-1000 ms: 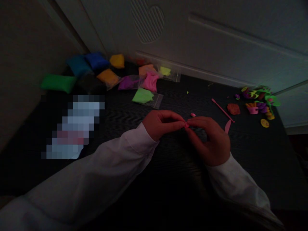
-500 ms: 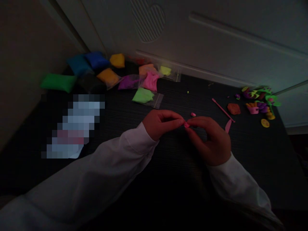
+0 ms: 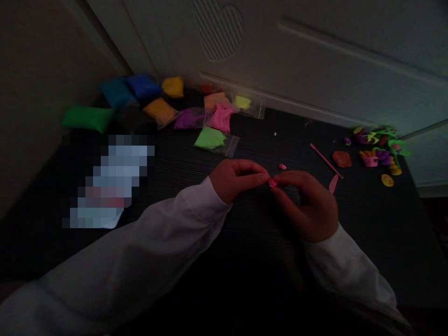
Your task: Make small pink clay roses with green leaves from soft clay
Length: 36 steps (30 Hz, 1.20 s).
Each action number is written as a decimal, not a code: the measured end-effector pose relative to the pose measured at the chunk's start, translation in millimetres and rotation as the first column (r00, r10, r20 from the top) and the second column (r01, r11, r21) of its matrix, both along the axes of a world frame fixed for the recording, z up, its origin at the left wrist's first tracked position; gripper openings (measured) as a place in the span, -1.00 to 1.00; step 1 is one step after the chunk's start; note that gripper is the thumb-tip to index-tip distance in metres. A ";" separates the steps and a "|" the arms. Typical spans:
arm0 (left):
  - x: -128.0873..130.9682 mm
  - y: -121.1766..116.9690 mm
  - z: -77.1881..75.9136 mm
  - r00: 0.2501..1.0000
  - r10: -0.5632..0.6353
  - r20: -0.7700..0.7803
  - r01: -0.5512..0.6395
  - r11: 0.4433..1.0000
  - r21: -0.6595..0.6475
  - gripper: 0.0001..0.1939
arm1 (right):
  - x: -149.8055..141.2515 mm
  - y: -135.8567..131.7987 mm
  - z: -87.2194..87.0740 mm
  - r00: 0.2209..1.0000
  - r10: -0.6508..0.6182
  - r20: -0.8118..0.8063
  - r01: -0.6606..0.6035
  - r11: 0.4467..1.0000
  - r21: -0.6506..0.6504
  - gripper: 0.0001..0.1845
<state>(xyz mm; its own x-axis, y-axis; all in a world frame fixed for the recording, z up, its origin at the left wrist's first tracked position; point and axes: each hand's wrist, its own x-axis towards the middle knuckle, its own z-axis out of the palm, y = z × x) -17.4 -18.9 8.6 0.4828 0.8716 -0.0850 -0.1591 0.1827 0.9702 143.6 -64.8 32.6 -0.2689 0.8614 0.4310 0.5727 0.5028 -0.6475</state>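
My left hand (image 3: 235, 178) and my right hand (image 3: 308, 205) meet over the dark table (image 3: 245, 233), fingertips pinched together on a tiny pink clay piece (image 3: 272, 183). Both hands are closed in a pinch on it. White sleeves cover both arms. Just beyond the fingertips another small pink clay bit (image 3: 282, 166) lies on the table. A pink modelling tool (image 3: 332, 183) sits right behind my right hand, and a thin pink stick (image 3: 324, 159) lies farther back.
Several coloured clay bags lie at the back left, among them a green bag (image 3: 209, 138), a pink bag (image 3: 221, 117) and a blue bag (image 3: 143, 86). Finished clay figures (image 3: 380, 149) and a reddish-brown lump (image 3: 341, 158) crowd the right edge. A white panelled wall stands behind.
The hands keep pinching the pink clay piece in the same spot; only the view has shifted slightly.
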 end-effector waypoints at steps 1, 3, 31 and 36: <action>-0.1 0.1 -1.0 1.000 -0.001 0.010 0.001 1.000 0.001 -0.92 | 0.0 0.0 0.0 1.000 0.002 -0.006 -0.002 1.000 -0.005 -0.76; -0.6 0.2 -2.1 0.999 -0.008 0.031 0.008 1.000 -0.002 -0.92 | 0.2 0.1 0.0 1.000 0.006 -0.020 -0.007 1.000 -0.015 -0.76; 1.4 -3.2 1.5 0.994 -0.026 0.105 0.031 0.998 -0.052 -0.91 | -2.9 -1.4 -2.8 0.976 -0.064 -0.209 0.039 0.992 -0.119 -0.77; 2.6 -3.2 0.0 0.994 -0.023 0.111 0.029 0.998 -0.057 -0.90 | -4.2 -2.0 -2.4 0.970 -0.111 -0.215 0.083 0.987 -0.135 -0.81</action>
